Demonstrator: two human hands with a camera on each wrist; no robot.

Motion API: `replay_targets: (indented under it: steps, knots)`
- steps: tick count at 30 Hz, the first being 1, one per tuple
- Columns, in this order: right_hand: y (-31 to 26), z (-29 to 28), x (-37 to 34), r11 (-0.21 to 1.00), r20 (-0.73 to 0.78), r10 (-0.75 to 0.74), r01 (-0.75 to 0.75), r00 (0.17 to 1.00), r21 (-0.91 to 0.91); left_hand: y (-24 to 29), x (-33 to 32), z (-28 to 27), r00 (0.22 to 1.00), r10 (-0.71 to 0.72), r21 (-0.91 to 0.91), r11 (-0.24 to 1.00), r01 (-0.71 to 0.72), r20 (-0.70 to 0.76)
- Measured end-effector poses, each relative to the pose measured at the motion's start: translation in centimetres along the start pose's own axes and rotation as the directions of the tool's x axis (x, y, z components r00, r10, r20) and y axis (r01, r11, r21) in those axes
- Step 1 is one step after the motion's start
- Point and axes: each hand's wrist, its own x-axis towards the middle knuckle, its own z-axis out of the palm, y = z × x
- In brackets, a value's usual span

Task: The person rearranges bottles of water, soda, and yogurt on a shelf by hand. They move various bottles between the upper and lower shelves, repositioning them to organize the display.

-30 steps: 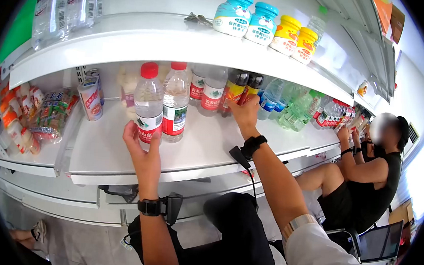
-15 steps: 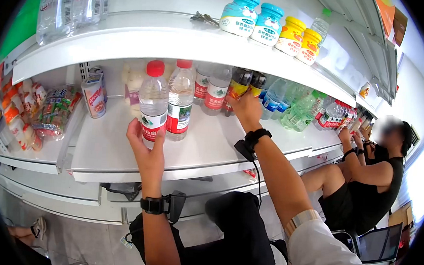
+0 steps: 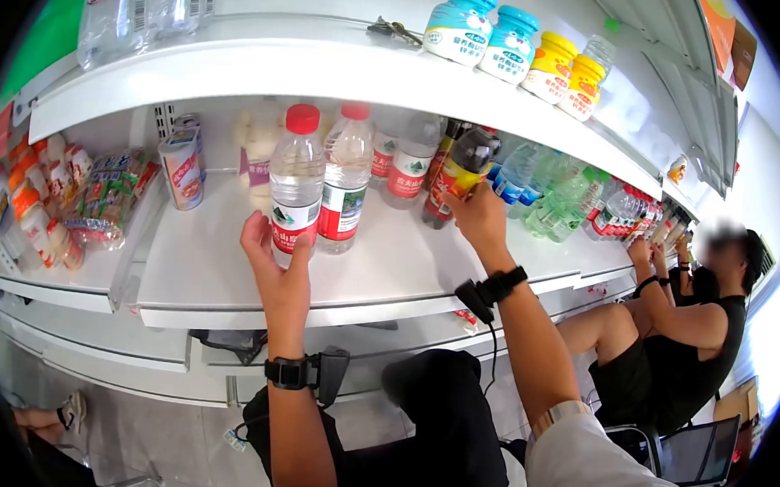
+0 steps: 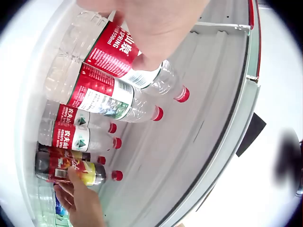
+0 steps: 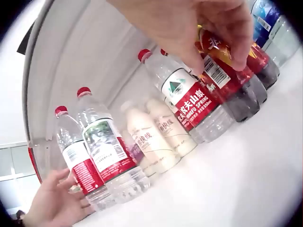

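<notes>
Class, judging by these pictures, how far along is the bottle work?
Seemingly partway. Looks done: the landscape-labelled bottle stands upright. In hand: the left hand cups the water bottle beside it; the right hand grips a dark bottle. Perhaps left: releasing both; whether the second dark bottle needs moving, I cannot tell.

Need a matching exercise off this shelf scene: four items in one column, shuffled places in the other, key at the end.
Items
1. dark cola bottle with red-and-yellow label
2. light-blue jars with white labels
3. white can with red print
4. leftmost clear plastic water bottle with red cap

Places
A. on the upper white shelf
B. between thumb and fingers of the left hand
C. gripped by the right hand
D. left of item 4, on the white shelf below

Pairs: 1-C, 2-A, 3-D, 4-B
</notes>
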Motion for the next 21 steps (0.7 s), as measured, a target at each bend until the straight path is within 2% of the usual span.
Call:
replay_targets:
  steps: [7,8,15,17,19,21]
  knots:
    - [2.8,-2.8,-2.6,0.993,-0.121,-0.067,0.054,0.99,-0.107,-0.4,0.0,-0.2,0.998,0.052,0.064,0.996,-0.054,0.04]
    - [2.9,-3.4,-2.6,0.992,-0.094,-0.028,0.015,0.995,-0.128,-0.6,0.1,-0.2,0.996,0.068,0.065,0.995,-0.071,0.051]
    - [5.9,-3.3,-0.7,0.969,-0.133,-0.041,0.007,0.99,-0.245,-0.3,-0.1,-0.1,0.997,0.051,0.112,0.992,-0.057,0.052]
    - [5.9,-3.3,-0.4,0.971,-0.147,-0.042,0.006,0.988,-0.241,-0.3,0.0,-0.2,0.997,0.055,0.133,0.989,-0.061,0.053]
    - [5.2,-3.3,-0.2,0.98,-0.094,0.062,-0.079,0.994,-0.184,-0.6,0.1,-0.3,0.996,0.059,0.124,0.99,-0.066,0.06]
    - [5.1,-3.2,0.0,0.98,-0.09,0.055,-0.071,0.994,-0.187,-0.6,0.1,-0.4,0.996,0.059,0.114,0.991,-0.066,0.064]
